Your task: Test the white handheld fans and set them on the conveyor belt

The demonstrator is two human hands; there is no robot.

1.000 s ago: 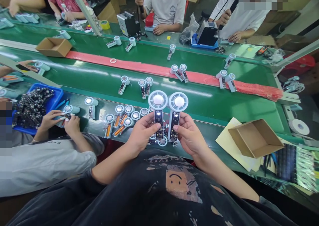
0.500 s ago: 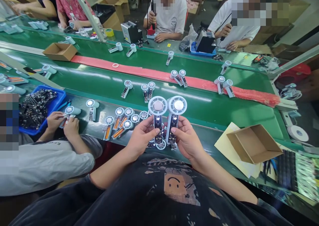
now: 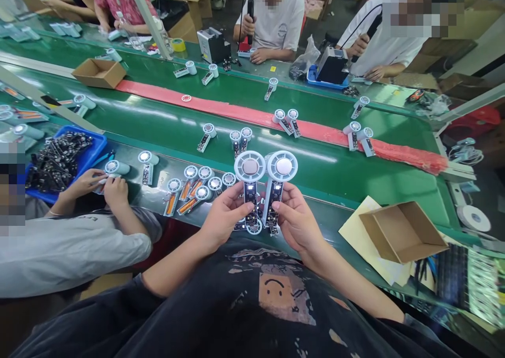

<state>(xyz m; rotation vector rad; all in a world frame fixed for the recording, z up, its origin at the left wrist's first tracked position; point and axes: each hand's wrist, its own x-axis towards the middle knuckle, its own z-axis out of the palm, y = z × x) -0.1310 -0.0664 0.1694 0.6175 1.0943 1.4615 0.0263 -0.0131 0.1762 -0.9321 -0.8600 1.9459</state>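
Two pale blue fan-like units with round grilled heads and dark circuit boards on their handles are held upright, side by side. My left hand (image 3: pixel 224 216) is closed on the left unit (image 3: pixel 250 189), its thumb on the board. Around the handle of the right unit (image 3: pixel 278 189) the fingers of my right hand (image 3: pixel 295 218) are closed, thumb at the board's edge. The two heads sit very close together. Behind and below the handles, another unit (image 3: pixel 253 227) lies on the bench, partly hidden. More units with orange strips (image 3: pixel 172 197) lie to the left.
A green conveyor (image 3: pixel 169 113) with a red strip (image 3: pixel 236 110) crosses ahead, bearing several units. An open cardboard box (image 3: pixel 404 231) stands at the right. At left, a co-worker's hands (image 3: pixel 114 189) hold a unit beside a blue tray (image 3: pixel 103 140) of boards. Other people sit across.
The camera view has shifted slightly, moving the far bench and people a little rightward in the picture. My hands keep the same hold on both units.
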